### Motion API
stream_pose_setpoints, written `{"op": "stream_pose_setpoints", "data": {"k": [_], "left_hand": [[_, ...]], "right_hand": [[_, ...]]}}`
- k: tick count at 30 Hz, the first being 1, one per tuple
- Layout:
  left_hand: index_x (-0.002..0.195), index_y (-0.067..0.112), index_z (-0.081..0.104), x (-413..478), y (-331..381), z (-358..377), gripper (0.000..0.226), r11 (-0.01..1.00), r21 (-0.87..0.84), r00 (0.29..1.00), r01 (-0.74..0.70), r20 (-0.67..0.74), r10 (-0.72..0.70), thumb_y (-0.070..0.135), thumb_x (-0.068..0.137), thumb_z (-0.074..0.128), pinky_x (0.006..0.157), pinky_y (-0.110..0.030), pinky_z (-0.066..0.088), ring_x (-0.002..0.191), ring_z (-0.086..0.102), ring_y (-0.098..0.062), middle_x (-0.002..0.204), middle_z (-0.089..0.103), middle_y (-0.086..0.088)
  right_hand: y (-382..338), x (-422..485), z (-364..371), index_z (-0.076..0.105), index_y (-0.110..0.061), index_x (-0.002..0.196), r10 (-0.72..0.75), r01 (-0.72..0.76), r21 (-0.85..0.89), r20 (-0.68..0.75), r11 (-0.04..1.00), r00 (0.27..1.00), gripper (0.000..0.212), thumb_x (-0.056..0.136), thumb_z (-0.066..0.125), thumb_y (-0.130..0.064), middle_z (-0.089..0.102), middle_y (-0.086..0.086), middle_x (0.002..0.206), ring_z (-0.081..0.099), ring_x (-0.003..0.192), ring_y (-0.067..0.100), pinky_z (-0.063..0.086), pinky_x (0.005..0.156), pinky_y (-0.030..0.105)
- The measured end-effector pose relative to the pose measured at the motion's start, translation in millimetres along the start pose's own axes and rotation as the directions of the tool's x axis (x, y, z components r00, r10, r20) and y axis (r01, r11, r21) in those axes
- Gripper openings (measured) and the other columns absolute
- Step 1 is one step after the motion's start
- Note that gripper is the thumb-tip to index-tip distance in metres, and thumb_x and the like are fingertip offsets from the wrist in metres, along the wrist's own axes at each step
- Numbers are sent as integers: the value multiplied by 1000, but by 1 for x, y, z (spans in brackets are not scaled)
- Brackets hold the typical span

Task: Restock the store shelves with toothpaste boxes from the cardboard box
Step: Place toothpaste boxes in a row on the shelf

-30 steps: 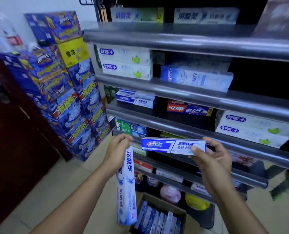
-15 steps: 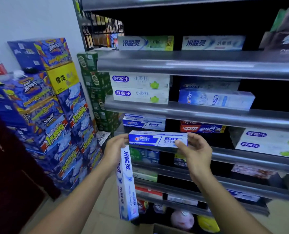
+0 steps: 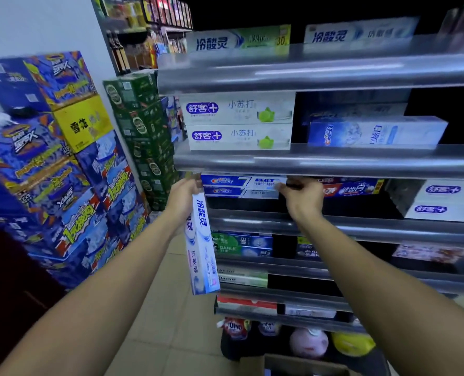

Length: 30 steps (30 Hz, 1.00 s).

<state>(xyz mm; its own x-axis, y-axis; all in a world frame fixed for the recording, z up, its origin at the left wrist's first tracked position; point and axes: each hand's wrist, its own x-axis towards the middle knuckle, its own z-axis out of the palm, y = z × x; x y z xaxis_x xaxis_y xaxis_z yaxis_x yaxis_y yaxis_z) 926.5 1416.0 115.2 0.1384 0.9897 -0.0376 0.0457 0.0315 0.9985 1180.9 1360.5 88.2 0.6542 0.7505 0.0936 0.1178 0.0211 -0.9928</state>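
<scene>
Partway through: right hand [image 3: 302, 195] is pinching the blue Crest box [image 3: 241, 182], seating it onto its twin [image 3: 225, 191] on the shelf [image 3: 361, 226]; left hand [image 3: 183, 198] is gripping a white box [image 3: 202, 245] not yet shelved.

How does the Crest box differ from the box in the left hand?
The Crest box lies level atop another on the shelf; the white box hangs upright from the left hand. The Crest box is partly dark blue; the white box is pale. Both are long cartons.
</scene>
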Motion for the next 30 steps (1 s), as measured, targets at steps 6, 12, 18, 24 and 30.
{"op": "stream_pose_setpoints", "data": {"k": [6,12,18,24,30], "left_hand": [[74,17,45,22,17,2,19,976,158,985,153,53,-163,18,92,37,57,-30,41,53,51,-23,60,47,-9],[79,12,54,19,20,7,32,969,192,982,156,74,-172,26,100,35,55,-26,48,47,62,-19,55,61,-7],[80,15,42,-4,24,8,9,970,217,994,107,-33,-102,9,86,40,45,-21,38,46,51,-13,57,49,0],[96,10,55,-40,27,19,7,984,128,993,122,-27,-119,15,91,53,63,-32,35,69,45,-18,82,46,-7],[98,13,43,-73,58,58,3,943,-223,966,245,-23,-257,14,100,45,69,-38,37,74,48,-25,81,45,-11]], "right_hand": [[6,11,5,70,-15,127,8,28,-221,161,975,987,38,90,72,-11,73,3,120,67,107,23,52,92,29],[-3,10,6,55,-17,141,85,9,-336,264,942,961,51,92,68,-11,66,7,128,62,105,24,47,90,29],[-13,-16,-9,60,-18,134,-35,137,-406,247,904,968,46,90,71,-13,67,2,122,60,99,20,49,85,31],[-24,-68,-53,71,-25,115,-59,178,-240,435,954,898,31,86,80,-17,71,-6,102,68,90,18,55,85,28],[-41,-100,-118,63,-28,129,88,65,-189,702,980,707,58,76,82,-41,68,2,116,63,94,14,52,88,25]]}}
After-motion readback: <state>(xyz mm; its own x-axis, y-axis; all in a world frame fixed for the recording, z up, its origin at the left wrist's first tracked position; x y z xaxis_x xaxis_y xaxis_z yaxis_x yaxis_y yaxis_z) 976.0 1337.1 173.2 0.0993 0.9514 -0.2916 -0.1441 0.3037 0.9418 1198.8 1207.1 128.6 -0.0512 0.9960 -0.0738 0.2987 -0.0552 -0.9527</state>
